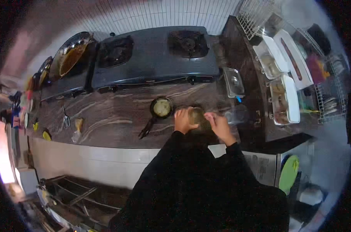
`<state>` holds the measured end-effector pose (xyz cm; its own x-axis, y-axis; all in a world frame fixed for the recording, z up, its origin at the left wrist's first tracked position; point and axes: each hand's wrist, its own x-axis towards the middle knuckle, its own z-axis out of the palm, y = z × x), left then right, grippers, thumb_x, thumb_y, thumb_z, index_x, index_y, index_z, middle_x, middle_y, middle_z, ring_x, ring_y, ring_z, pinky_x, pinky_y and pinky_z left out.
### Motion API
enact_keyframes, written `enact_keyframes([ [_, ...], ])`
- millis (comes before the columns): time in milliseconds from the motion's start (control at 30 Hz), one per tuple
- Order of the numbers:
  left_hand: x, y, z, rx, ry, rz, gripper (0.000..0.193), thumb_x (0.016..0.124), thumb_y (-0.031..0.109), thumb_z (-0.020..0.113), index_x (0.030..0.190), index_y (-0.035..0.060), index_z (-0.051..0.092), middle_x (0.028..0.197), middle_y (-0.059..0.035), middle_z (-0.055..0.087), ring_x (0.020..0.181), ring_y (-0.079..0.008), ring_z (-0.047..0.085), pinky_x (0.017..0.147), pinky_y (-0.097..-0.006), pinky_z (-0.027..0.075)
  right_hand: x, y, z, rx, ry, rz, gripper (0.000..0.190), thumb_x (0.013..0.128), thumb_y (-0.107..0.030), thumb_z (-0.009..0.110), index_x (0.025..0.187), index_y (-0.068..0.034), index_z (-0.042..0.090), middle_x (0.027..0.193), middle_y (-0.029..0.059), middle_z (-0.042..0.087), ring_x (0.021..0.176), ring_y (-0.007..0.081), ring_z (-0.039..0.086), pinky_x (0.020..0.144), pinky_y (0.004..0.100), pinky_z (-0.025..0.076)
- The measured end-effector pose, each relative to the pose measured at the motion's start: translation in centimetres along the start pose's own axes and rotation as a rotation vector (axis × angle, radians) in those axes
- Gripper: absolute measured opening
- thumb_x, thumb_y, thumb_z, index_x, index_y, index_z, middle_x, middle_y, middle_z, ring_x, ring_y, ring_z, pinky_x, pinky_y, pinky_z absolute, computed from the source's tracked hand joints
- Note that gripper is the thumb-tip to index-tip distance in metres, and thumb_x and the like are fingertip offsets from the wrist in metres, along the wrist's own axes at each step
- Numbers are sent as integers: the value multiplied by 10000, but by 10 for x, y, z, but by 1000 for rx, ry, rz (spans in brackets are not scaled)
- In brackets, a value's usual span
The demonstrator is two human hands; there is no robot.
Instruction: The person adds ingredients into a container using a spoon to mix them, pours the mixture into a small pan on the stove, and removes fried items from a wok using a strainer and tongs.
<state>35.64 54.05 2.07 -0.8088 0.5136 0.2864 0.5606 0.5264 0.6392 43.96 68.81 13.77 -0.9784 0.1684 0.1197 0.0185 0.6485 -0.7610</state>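
My left hand (pixel 184 121) grips the left side of a small round container (pixel 196 116), perhaps a glass bowl or jar, above the dark marbled countertop (pixel 111 101). At the container's right rim is my right hand (pixel 220 126), its fingers drawn together. Blur hides whether they pinch a thin utensil. Just left of my left hand rests a small black frying pan (pixel 169 101), its handle pointing down and left. A pale yellowish round food (pixel 162 108) lies in the pan. On the right, a faint clear container (pixel 236 113) stands beside my right hand.
Behind the counter stands a gas stove (pixel 152 58), with a large wok (pixel 74 53) at its left. A lidded metal pan (pixel 234 82) and open white containers (pixel 283 98) are on the right. Scissors (pixel 66 120) and a small bag (pixel 78 127) lie left.
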Motion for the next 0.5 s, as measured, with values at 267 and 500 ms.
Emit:
enact_keyframes([
  [267, -8, 8, 1, -48, -21, 6, 782, 432, 393, 741, 1115, 117, 476, 1037, -68, 522, 1044, -279, 433, 925, -421, 263, -17, 12, 3, -230, -6, 3, 198, 846, -168, 458, 876, -44, 609, 813, 126, 617, 682, 326, 586, 630, 358, 472],
  [500, -9, 6, -3, -21, -13, 68, 792, 421, 331, 763, 1119, 114, 460, 1017, -73, 520, 1015, -284, 448, 909, -431, 275, -19, -4, -2, -145, -52, 7, 190, 849, -142, 458, 875, -17, 599, 803, 151, 615, 701, 318, 594, 620, 362, 475],
])
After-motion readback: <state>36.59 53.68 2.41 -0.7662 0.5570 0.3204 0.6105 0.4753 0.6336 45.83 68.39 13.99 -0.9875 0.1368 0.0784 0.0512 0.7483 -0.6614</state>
